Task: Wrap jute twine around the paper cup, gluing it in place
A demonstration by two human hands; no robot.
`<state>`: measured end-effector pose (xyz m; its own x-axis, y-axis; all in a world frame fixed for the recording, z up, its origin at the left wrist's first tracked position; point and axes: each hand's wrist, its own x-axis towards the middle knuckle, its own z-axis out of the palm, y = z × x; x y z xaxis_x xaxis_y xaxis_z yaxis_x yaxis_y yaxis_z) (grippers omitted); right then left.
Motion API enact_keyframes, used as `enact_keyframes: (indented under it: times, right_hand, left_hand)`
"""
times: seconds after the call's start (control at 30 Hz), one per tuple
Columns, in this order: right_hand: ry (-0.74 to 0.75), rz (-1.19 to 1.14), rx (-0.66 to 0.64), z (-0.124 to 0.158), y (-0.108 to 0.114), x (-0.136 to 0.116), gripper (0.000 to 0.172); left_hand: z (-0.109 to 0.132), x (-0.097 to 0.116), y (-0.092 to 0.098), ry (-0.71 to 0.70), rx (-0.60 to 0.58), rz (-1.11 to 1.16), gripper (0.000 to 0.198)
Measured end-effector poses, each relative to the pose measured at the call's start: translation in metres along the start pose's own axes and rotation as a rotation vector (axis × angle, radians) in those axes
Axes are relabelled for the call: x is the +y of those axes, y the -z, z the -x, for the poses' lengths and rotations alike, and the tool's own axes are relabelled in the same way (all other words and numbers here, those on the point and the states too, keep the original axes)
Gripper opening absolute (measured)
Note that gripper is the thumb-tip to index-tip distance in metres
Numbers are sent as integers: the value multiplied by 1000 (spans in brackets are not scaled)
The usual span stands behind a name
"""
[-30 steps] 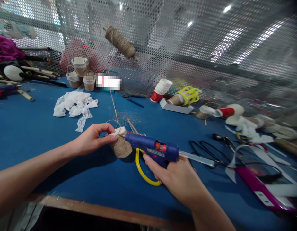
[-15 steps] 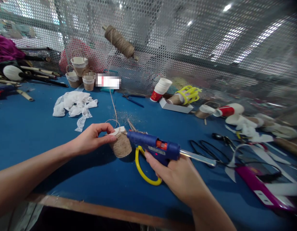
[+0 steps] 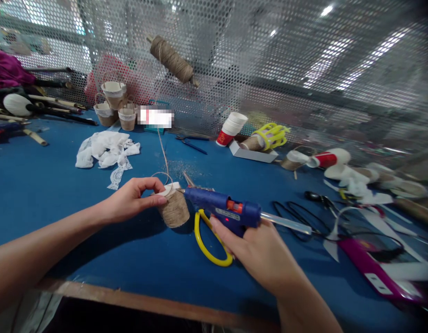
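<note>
My left hand [image 3: 132, 201] pinches the white rim of a small paper cup wound with jute twine [image 3: 174, 208], which lies on its side on the blue table [image 3: 43, 194]. A strand of twine [image 3: 163, 152] runs up from the cup to a spool [image 3: 172, 60] hanging on the mesh wall. My right hand [image 3: 260, 254] grips a blue hot-glue gun [image 3: 224, 210]; its nozzle points left, right at the cup's rim. A clear glue stick [image 3: 286, 223] pokes out of the gun's back.
Yellow-handled scissors [image 3: 207, 240] lie under the gun. Black scissors [image 3: 304, 222] and a pink flat case [image 3: 376, 273] lie to the right. White lace [image 3: 108, 150], twine-wrapped cups [image 3: 114, 106], stacked paper cups [image 3: 232, 127] and a yellow frame [image 3: 272, 135] sit farther back.
The glue gun has drifted slightly right and up, its nozzle still at the cup's rim. My left hand and the cup have barely moved.
</note>
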<state>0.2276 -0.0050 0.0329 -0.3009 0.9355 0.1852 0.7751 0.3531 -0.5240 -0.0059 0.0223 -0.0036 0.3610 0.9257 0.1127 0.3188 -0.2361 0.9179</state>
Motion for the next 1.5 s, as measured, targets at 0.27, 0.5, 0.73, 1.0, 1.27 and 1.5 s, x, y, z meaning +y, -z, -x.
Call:
enact_keyframes:
  times: [0.27, 0.5, 0.73, 1.0, 1.27, 1.5]
  right_hand:
    - [-169, -149, -99, 0, 5, -6, 28]
    - [-195, -223, -144, -1, 6, -10, 21]
    - [-234, -273, -160, -1, 9, -6, 23]
    - [-245, -330, -240, -2, 9, -6, 27]
    - [-242, -288, -241, -7, 14, -1, 37]
    - [-218, -287, -256, -5, 14, 0, 42]
  left_hand:
    - [1, -3, 2, -11, -24, -1, 18]
    - [-1, -3, 5, -4, -58, 3, 18]
    - [0, -1, 6, 4, -77, 24, 18]
    - [-1, -3, 8, 1, -89, 8, 18]
    - [0, -4, 9, -30, -119, 15, 16]
    - [0, -3, 9, -35, -106, 10, 15]
